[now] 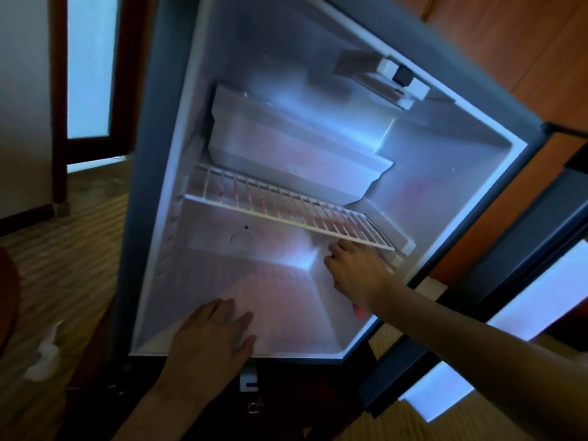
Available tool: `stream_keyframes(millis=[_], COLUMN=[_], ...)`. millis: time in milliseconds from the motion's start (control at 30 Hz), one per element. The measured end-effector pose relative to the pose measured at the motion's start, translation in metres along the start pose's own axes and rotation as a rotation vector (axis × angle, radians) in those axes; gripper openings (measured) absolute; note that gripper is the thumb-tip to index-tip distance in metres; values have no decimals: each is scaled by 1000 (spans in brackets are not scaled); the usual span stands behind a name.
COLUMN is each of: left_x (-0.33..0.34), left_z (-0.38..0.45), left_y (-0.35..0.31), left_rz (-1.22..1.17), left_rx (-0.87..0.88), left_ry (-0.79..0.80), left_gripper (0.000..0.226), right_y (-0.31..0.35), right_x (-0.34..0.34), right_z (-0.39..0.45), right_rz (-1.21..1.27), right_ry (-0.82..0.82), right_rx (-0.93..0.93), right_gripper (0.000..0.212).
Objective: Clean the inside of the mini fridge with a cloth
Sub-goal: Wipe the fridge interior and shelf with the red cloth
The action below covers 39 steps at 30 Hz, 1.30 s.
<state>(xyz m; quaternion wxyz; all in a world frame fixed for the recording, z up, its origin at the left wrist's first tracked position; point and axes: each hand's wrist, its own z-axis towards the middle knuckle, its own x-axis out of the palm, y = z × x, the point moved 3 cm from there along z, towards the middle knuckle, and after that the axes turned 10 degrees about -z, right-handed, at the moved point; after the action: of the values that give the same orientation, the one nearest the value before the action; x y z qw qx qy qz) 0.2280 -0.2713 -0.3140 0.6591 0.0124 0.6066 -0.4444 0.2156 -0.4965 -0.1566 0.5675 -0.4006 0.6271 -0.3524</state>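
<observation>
The mini fridge (165, 192) stands open, its white interior empty. My left hand (213, 338) rests flat, fingers straight, on the front of the fridge floor (286, 300). My right hand (353, 272) reaches in under the wire shelf (286, 208) and lies against the lower right wall, fingers bent. A small piece of red cloth (358, 310) shows under its wrist; the hand hides the rest of the cloth.
A white box-shaped compartment (286, 148) sits above the shelf, and a thermostat unit (391, 78) is at the top right. The fridge door (525, 249) hangs open on the right. A white object (47, 354) lies on the carpet at the left.
</observation>
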Motion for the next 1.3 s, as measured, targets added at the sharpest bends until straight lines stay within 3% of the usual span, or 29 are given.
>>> stream_keyframes(millis=[200, 300, 400, 433, 500, 600, 667, 833, 933, 1100, 1200, 1300], left_x=[-6, -10, -14, -17, -25, -35, -39, -67, -112, -163, -176, -187], left_z=[-6, -8, -6, -4, 1, 7, 9, 19, 11, -13, -1, 31], left_y=[-8, -12, -12, -13, -19, -35, -44, -76, -106, -117, -120, -125], left_rz=[68, 86, 16, 8, -41, -51, 5, 11, -47, -37, 96, 192], left_rx=[38, 66, 56, 42, 22, 68, 103, 100, 172, 263, 194, 55], left_ry=[-61, -97, -89, -111, -143, -199, -225, -138, -316, -634, -548, -365], left_gripper=[49, 26, 16, 18, 17, 17, 16, 38, 36, 24, 34, 64], right_y=[-5, -11, -42, -57, -86, -100, -83, -76, -65, -56, -48, -43], right_x=[-27, -36, -67, -72, -73, -50, -36, -26, -29, -30, -38, -52], right_z=[-78, -100, -115, -110, -78, -12, 21, 22, -3, -44, -57, -33], right_rz=[51, 198, 403, 445, 579, 913, 1016, 1089, 1189, 1320, 1435, 1430], right_ry=[-180, -203, -633, -707, -647, -370, -294, -395, -477, -620, -767, -766], right_rx=[-98, -139, -19, 52, 250, 570, 617, 634, 642, 660, 669, 505], right_gripper=[22, 26, 20, 21, 25, 20, 18, 18, 20, 7, 7, 4])
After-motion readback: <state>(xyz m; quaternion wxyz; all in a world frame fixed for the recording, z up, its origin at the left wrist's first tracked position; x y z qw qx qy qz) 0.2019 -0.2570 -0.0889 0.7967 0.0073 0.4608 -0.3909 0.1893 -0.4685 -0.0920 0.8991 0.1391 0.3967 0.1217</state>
